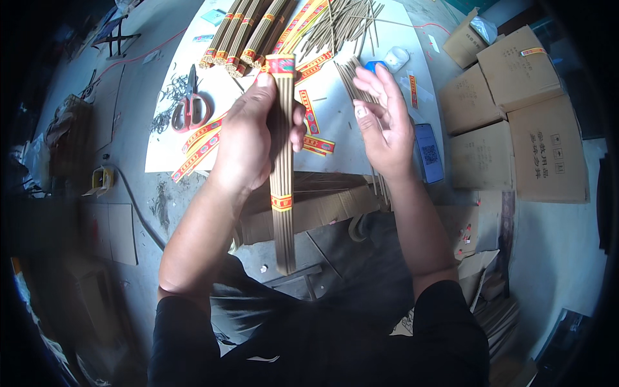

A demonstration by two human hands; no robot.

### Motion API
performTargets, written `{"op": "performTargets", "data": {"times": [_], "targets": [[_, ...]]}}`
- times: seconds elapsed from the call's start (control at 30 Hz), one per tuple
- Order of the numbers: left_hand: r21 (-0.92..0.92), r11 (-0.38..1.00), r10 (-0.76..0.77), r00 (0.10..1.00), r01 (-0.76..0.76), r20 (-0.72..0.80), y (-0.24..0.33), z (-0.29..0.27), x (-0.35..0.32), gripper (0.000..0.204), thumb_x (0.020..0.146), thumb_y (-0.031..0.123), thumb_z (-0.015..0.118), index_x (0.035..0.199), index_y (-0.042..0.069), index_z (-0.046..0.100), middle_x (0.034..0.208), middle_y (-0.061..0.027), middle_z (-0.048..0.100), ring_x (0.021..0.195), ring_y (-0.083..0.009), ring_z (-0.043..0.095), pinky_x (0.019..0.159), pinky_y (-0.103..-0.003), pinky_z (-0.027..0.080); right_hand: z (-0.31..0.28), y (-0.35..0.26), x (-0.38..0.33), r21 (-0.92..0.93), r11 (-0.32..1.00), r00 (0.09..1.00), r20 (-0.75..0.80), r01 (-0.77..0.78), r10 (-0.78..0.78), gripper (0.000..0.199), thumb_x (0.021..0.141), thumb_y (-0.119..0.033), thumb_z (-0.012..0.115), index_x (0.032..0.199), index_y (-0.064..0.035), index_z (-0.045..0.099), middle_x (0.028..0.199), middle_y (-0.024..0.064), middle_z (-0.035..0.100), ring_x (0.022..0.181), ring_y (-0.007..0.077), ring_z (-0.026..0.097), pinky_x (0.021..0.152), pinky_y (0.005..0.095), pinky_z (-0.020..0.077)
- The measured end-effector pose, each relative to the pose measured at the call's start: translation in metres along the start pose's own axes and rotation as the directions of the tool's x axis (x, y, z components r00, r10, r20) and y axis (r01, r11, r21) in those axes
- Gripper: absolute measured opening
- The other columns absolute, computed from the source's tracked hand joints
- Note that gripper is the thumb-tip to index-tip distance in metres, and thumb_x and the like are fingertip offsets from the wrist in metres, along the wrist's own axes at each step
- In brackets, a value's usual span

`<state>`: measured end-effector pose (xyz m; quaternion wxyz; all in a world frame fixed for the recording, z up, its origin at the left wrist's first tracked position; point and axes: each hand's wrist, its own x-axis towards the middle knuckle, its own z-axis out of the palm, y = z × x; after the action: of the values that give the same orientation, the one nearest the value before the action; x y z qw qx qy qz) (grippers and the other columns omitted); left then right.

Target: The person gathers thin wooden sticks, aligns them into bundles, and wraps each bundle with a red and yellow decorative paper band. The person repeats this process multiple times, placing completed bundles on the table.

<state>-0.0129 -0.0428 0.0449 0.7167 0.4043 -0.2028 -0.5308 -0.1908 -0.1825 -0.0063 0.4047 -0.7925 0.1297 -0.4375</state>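
My left hand (248,138) grips a long bundle of brown incense sticks (282,213), held upright. The bundle has a red and yellow paper band at its top and another lower down. My right hand (385,122) is beside it with fingers spread, resting against a loose sheaf of brown sticks (353,77) that runs under the palm. Both hands hover over the front edge of a white sheet (167,145) on the work surface.
Banded stick bundles (242,35) and loose sticks (342,29) lie at the back of the sheet. Red-handled scissors (190,106), red and yellow paper strips (200,145), a phone (429,153), and a blue-capped white bottle (387,61) lie around. Cardboard boxes (516,122) are stacked at right.
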Motion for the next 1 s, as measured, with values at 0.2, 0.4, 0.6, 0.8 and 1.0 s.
{"op": "performTargets", "data": {"times": [0.2,0.4,0.6,0.8,1.0], "targets": [[-0.675,0.738,-0.043,0.997,-0.01,-0.061,-0.012,-0.036,0.037,0.042,0.117,0.035,0.024,0.123,0.0,0.045,0.093,-0.0143,0.056,0.082,-0.0267,0.057,0.081,-0.047,0.054,0.027,-0.005,-0.017,-0.151,0.783,0.797,0.098,0.604,-0.596,0.089,0.078,-0.023,0.092,0.152,-0.0159,0.042,0.145,0.02,0.052,0.131,0.0416,0.057,0.108,0.0544,0.0514],[-0.069,0.84,-0.538,0.842,0.539,0.033,-0.059,-0.008,0.019,0.071,0.113,0.059,0.022,0.11,0.003,0.065,0.103,-0.0136,0.07,0.096,-0.0244,0.069,0.081,-0.038,0.057,-0.005,-0.07,-0.001,0.26,0.87,0.905,-0.191,0.42,-0.38,0.04,0.104,-0.016,0.059,0.141,-0.011,0.045,0.078,0.003,0.056,0.063,0.0154,0.054,0.076,0.0413,0.0556],[0.197,0.902,-0.363,0.922,0.383,-0.131,-0.076,-0.034,0.021,0.07,0.113,0.055,0.027,0.068,0.01,0.056,0.064,-0.007,0.056,0.058,-0.0189,0.049,0.059,-0.032,0.041,-0.036,-0.085,0.016,0.266,0.948,0.955,-0.28,0.175,-0.097,0.035,0.099,-0.004,0.065,0.132,-0.0002,0.055,0.073,0.0024,0.057,0.059,0.0106,0.053,0.064,0.0323,0.054],[0.288,0.931,-0.194,0.972,0.225,-0.133,-0.088,-0.045,0.02,0.051,0.112,0.042,0.045,0.078,0.006,0.059,0.071,-0.0067,0.058,0.064,-0.0162,0.055,0.064,-0.031,0.046,-0.028,-0.048,0.002,0.043,0.998,0.982,-0.185,-0.034,0.041,0.01,0.085,-0.001,0.078,0.088,0.0023,0.07,0.105,0.007,0.069,0.078,0.0105,0.061,0.074,0.0281,0.0511],[0.47,0.882,-0.031,1.0,0.024,0.007,-0.097,-0.044,0.017,0.041,0.112,0.034,0.048,0.087,0.005,0.064,0.079,-0.0036,0.061,0.074,-0.012,0.055,0.07,-0.029,0.048,-0.018,-0.058,0.0,0.017,0.999,0.98,-0.198,-0.032,0.035,0.008,0.087,0.002,0.074,0.092,0.0008,0.067,0.089,0.0062,0.069,0.077,0.0124,0.062,0.076,0.0289,0.0529]]}}
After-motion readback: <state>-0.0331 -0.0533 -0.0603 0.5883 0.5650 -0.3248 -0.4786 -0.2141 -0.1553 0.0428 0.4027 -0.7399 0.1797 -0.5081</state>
